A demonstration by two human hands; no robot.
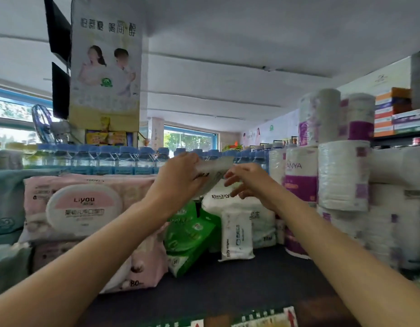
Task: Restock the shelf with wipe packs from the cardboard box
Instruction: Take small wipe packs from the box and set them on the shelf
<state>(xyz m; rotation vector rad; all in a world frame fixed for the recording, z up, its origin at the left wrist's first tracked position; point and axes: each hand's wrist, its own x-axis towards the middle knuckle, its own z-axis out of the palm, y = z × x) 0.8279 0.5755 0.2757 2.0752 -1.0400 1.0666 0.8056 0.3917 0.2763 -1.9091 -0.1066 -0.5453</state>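
Both my arms reach over the dark shelf (228, 284). My left hand (180, 178) grips a white wipe pack (213, 173) and holds it above a large white "Baby" pack (228, 204) at the back of the shelf. My right hand (246, 180) hovers at the held pack's right end with its fingers loosely curled, perhaps touching it. A small white wipe pack (237, 234) stands upright below, beside green packs (190, 234). Pink wipe packs (86, 208) are stacked at the left. The cardboard box is out of view.
Stacked toilet-paper rolls (341, 175) wall the shelf's right side. A row of water bottles (110, 159) stands behind the wipe packs. Teal packs (6, 208) lie at the far left. Price labels (263, 319) line the shelf's front edge.
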